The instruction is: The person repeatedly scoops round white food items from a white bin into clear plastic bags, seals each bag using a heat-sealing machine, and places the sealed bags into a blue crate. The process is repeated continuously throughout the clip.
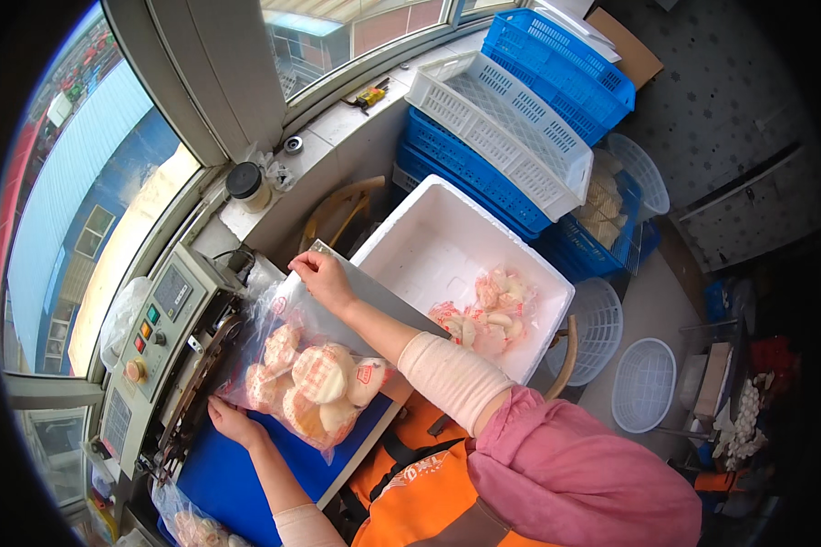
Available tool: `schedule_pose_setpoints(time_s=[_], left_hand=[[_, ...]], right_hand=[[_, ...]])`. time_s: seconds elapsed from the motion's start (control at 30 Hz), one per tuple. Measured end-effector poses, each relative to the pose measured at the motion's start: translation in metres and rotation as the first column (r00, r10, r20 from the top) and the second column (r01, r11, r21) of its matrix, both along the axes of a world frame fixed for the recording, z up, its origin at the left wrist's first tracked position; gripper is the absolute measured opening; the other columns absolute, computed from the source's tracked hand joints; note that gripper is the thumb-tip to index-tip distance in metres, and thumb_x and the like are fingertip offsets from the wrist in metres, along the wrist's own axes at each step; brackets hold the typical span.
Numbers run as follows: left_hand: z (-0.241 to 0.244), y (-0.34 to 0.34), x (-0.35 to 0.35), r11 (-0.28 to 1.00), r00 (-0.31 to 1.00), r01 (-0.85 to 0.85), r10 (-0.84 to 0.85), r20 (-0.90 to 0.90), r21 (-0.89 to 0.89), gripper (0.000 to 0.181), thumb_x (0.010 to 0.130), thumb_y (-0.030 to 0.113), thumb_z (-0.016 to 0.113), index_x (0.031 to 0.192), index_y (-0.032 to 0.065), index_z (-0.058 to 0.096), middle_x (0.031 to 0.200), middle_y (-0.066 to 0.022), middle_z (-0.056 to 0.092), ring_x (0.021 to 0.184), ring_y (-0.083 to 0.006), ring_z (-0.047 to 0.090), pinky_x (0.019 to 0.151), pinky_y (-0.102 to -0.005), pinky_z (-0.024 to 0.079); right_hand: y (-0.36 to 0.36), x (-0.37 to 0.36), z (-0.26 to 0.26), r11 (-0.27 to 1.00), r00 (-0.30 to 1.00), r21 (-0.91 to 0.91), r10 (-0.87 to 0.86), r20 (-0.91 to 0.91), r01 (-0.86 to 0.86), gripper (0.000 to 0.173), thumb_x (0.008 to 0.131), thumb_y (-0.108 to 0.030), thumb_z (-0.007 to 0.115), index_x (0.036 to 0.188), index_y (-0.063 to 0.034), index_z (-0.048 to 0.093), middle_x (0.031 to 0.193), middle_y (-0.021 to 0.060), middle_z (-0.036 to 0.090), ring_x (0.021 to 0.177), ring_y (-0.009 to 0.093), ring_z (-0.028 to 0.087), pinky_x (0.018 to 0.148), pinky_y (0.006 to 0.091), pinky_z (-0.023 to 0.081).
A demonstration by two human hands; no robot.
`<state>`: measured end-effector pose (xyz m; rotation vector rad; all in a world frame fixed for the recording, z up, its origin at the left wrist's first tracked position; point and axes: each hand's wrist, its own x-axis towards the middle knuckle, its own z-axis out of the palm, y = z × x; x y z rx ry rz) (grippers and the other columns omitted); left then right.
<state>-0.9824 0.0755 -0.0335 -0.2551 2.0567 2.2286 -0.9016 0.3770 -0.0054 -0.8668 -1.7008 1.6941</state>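
A clear plastic bag with red print [321, 376], filled with several pale, round, bun-like pieces, lies on the blue conveyor belt [226, 472] of a band sealing machine. My right hand [323, 277] pinches the bag's upper corner near a grey metal plate [383, 294]. At the opposite corner, beside the sealer's band mechanism, my left hand [234, 418] grips the bag's edge. The bag's open end faces the sealing machine [157, 321], whose panel carries coloured buttons. Farther down the belt side, another filled bag [195, 523] sits at the bottom edge of the view.
A white foam box [410, 232] holding several filled bags [496, 314] stands beyond my right forearm. White and blue plastic crates [451, 102] are stacked behind it. A jar with a black lid [248, 188] stands on the window ledge. Plastic baskets [643, 386] rest on the floor.
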Motion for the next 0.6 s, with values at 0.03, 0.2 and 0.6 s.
schedule_pose_setpoints(time_s=[0.03, 0.2, 0.6], left_hand=[[0.011, -0.001, 0.003, 0.998, 0.998, -0.038, 0.036, 0.049, 0.043, 0.037, 0.101, 0.029, 0.044, 0.117, -0.0031, 0.052, 0.110, -0.0100, 0.060, 0.095, -0.0182, 0.059, 0.081, -0.0303, 0.048], [0.026, -0.043, 0.027, 0.997, 0.999, -0.009, 0.006, 0.040, 0.075, 0.042, 0.101, 0.026, 0.041, 0.132, -0.0028, 0.041, 0.128, -0.0190, 0.052, 0.114, -0.0282, 0.055, 0.090, -0.0360, 0.049], [0.038, -0.119, 0.071, 0.966, 0.993, -0.111, 0.119, 0.020, -0.232, 0.028, 0.100, 0.020, 0.044, 0.124, 0.0077, 0.051, 0.103, -0.0058, 0.060, 0.083, -0.0139, 0.058, 0.070, -0.0254, 0.047]], right_hand=[[-0.002, 0.011, 0.007, 0.998, 0.999, -0.054, 0.007, -0.049, -0.010, 0.018, 0.087, -0.019, 0.065, 0.087, -0.0014, 0.067, 0.072, 0.0054, 0.066, 0.066, 0.010, 0.059, 0.061, 0.0276, 0.046], [0.028, 0.156, 0.014, 0.989, 0.996, 0.127, -0.073, -0.060, 0.080, 0.012, 0.090, -0.010, 0.061, 0.095, -0.0012, 0.067, 0.072, 0.0014, 0.062, 0.063, 0.007, 0.052, 0.057, 0.0234, 0.043], [0.008, 0.427, -0.146, 0.942, 0.618, 0.258, -0.337, 0.711, 0.217, 0.026, 0.085, -0.025, 0.067, 0.100, -0.0036, 0.066, 0.082, 0.0077, 0.067, 0.073, 0.018, 0.064, 0.068, 0.0307, 0.051]])
